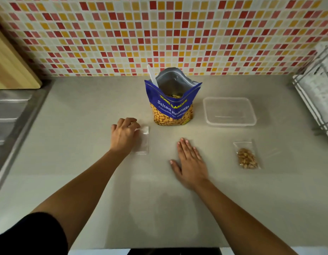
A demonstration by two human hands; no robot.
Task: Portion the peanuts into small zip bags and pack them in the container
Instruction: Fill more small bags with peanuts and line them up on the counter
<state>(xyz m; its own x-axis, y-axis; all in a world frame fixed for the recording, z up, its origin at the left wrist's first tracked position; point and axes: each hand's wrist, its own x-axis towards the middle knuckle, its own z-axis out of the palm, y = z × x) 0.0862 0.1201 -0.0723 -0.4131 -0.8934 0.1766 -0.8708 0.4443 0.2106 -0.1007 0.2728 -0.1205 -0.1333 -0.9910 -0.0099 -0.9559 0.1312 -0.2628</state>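
An open blue bag of salted peanuts [172, 105] stands upright at the back middle of the grey counter, with a white spoon handle [152, 76] sticking out of it. An empty clear plastic container [230, 111] sits to its right. A small zip bag filled with peanuts [247, 156] lies flat on the right. An empty clear zip bag [143, 140] lies left of centre. My left hand [124, 134] has its fingers curled at the top edge of that empty bag. My right hand [190, 162] lies flat on the counter, fingers straight, holding nothing.
A steel sink and drainboard [8, 115] border the counter on the left, with a wooden board [10, 65] leaning behind. A white wire rack [318, 92] stands at the right edge. A mosaic tiled wall [159, 34] closes the back.
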